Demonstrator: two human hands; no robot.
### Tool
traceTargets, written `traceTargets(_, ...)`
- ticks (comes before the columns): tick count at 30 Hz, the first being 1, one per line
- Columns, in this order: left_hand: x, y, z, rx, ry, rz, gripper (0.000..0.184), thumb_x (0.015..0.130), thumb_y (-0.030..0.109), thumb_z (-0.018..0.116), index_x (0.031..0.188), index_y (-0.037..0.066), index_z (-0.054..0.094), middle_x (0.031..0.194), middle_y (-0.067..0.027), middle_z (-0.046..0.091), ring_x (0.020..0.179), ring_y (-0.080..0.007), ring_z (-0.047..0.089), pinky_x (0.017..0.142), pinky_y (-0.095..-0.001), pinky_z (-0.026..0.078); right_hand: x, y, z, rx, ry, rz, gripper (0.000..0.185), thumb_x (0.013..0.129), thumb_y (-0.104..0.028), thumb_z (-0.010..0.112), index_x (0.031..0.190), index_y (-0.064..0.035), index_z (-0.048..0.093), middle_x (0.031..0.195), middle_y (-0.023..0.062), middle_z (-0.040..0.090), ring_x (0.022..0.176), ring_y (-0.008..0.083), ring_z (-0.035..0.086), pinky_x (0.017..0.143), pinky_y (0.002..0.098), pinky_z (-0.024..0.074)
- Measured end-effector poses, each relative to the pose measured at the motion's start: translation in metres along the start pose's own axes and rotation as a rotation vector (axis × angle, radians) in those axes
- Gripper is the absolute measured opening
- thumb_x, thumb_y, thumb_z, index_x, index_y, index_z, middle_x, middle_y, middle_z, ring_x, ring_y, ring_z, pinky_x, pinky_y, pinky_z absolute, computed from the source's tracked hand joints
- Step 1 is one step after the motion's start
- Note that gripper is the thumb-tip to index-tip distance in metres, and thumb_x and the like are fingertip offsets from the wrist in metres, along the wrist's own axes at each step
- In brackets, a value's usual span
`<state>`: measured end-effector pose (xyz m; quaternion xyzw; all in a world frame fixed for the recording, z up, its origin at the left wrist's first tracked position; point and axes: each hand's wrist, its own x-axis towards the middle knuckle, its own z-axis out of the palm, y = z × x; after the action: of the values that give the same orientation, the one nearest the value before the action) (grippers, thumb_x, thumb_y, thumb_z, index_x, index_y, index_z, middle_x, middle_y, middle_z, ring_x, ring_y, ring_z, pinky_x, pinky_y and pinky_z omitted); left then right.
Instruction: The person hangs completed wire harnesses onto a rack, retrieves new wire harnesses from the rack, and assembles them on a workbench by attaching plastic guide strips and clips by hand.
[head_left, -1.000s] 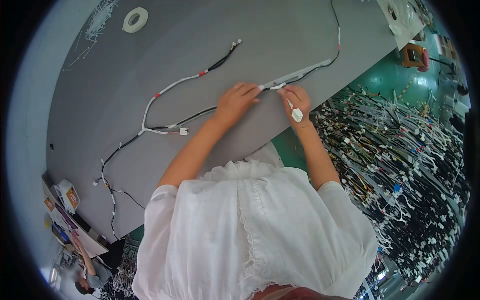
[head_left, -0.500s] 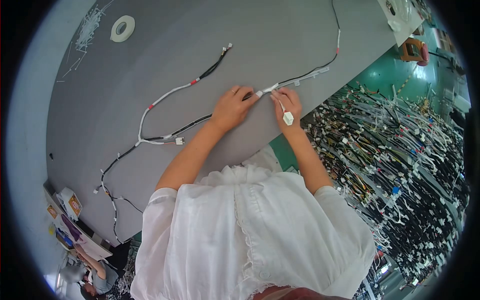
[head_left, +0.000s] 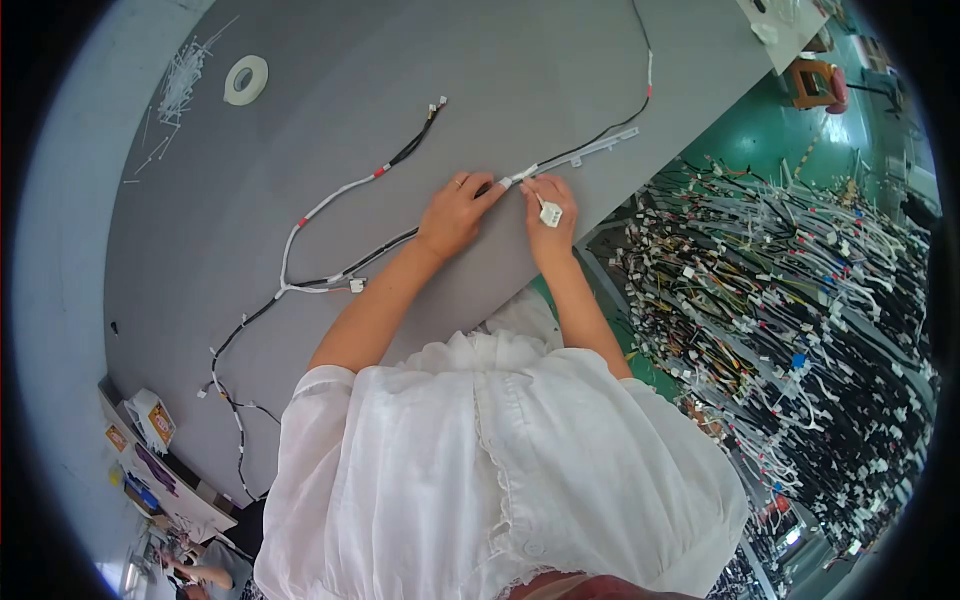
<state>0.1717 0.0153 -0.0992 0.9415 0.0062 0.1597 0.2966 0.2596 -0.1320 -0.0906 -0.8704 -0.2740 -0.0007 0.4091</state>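
A long wire harness [head_left: 385, 245] with black and white sleeving runs across the grey table. My left hand [head_left: 455, 212] is closed on its trunk, thumb and fingers just left of a white-wrapped joint [head_left: 519, 176]. My right hand [head_left: 552, 235] pinches at the right side of that joint. A white connector [head_left: 550, 214] on a short lead lies over the right hand's fingers. Beyond the joint, a pale plastic strip [head_left: 600, 148] lies beside the thin black branch. To the left, a branch with red marks ends in small connectors [head_left: 437, 103].
A roll of white tape [head_left: 246, 80] and a pile of white cable ties [head_left: 183, 85] lie at the table's far left. Many bundled harnesses [head_left: 770, 360] fill the right side beyond the table edge. A stool [head_left: 815, 84] stands behind. Another person [head_left: 215, 570] is at lower left.
The view has shifted slightly, so the table things sit a little differently. Both hands stay at the joint; the white connector has turned a little over my right hand.
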Motion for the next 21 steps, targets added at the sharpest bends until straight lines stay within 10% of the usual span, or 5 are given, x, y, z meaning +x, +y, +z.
traceTargets(15, -0.003, -0.002, 0.004, -0.046, 0.03, 0.007, 0.05, 0.063, -0.009, 0.056, 0.108, 0.01, 0.061, 0.1, -0.0056, 0.056, 0.088, -0.0253, 0.056, 0.072, -0.035, 0.05, 0.004, -0.005, 0.007, 0.183, 0.05, 0.416, 0.01, 0.075, -0.011, 0.067, 0.075, -0.0012, 0.066, 0.064, 0.0112, 0.064, 0.061, 0.0251, 0.062, 0.057, 0.035, 0.0474)
traceTargets(21, -0.005, -0.006, 0.003, -0.048, 0.043, 0.052, 0.05, 0.066, -0.006, 0.056, 0.111, 0.012, 0.06, 0.104, -0.0054, 0.056, 0.091, -0.0254, 0.056, 0.072, -0.0357, 0.05, 0.008, -0.023, 0.005, -0.322, -0.18, 0.461, 0.011, 0.077, -0.013, 0.066, 0.085, -0.0048, 0.066, 0.075, 0.0089, 0.064, 0.077, 0.0286, 0.061, 0.076, 0.0391, 0.0447)
